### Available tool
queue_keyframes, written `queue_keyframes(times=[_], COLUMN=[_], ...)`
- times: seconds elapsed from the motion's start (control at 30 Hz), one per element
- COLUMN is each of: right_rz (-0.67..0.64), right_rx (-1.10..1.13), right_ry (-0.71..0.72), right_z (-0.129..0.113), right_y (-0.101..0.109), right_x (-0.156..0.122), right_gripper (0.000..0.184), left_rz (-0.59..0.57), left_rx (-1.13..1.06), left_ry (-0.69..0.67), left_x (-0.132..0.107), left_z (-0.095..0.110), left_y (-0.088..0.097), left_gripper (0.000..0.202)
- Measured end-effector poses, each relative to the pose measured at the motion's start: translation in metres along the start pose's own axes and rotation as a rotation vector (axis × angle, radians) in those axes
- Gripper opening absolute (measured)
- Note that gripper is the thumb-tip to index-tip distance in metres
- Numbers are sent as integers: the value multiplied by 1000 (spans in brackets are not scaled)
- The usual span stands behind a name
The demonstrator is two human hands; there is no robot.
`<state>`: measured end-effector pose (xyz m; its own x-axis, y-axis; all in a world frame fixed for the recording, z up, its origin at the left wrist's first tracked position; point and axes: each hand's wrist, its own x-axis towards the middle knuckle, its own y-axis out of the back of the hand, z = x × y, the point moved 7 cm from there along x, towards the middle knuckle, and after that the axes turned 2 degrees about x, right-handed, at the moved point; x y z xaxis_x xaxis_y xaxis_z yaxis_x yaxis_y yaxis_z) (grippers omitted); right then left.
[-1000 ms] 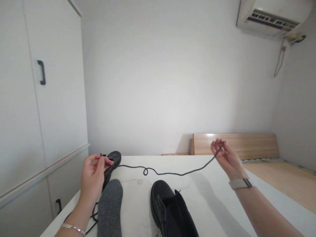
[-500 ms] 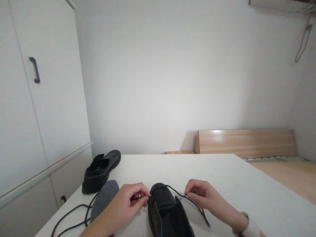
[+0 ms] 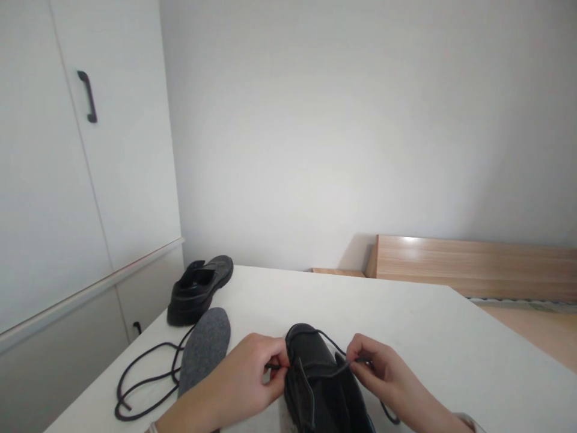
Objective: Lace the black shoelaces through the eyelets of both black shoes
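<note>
A black leather shoe (image 3: pixel 322 385) lies at the bottom middle, toe pointing away from me, its opening spread. A black shoelace (image 3: pixel 336 368) runs across its front and trails off to the right. My left hand (image 3: pixel 256 376) is closed in a pinch at the shoe's left side, with a dark lace end between thumb and fingers. On the right side, my right hand (image 3: pixel 378 367) pinches the lace just off the shoe's edge. Part of the shoe's near end is cut off by the frame.
A second black shoe (image 3: pixel 198 288) stands at the table's far left corner. Beside it lie a grey felt insole (image 3: pixel 206 343) and another loose black lace (image 3: pixel 148 380) on the white table (image 3: pixel 396 313). A white cabinet (image 3: pixel 121 162) borders the left; a wooden headboard (image 3: pixel 469 264) stands behind right.
My view has tilted and shifted slightly left, so everything sits differently in frame. My right hand has come closer to the shoe, and its pinch is now on the lace section crossing the shoe.
</note>
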<state>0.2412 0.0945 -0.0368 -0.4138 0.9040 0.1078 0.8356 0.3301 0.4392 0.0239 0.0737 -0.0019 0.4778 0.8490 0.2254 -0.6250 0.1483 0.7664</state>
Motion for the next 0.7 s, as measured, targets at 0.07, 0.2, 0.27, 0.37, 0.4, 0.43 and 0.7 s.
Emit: queue_keyframes(times=[0.07,0.2,0.27,0.37,0.4,0.43,0.7], right_rz=[2,-13,-3,18,23,30,182], right_rx=[22,39,38,26,23,18,-196], right_ry=[3,24,28,41,49,62,264], right_z=[-3,-10,-12,-9,-8,-7,-20], right_y=[-2,-4,-3,-2,-2,-2,7], right_x=[0,0,0,1,1,2,0], right_gripper=[30,35,35,34,33,32,20], left_rz=[17,44,46,46,58,82,106], left_rx=[-9,-32,-30,11,28,44,-10], left_ry=[-15,-20,-17,-26,-50,-83,-35], left_x=[-1,-1,-2,-2,-2,-2,1], left_z=[1,2,3,5,7,9,3], left_y=[1,1,0,-3,-3,-2,-2], left_gripper=[12,13,13,14,15,16,20])
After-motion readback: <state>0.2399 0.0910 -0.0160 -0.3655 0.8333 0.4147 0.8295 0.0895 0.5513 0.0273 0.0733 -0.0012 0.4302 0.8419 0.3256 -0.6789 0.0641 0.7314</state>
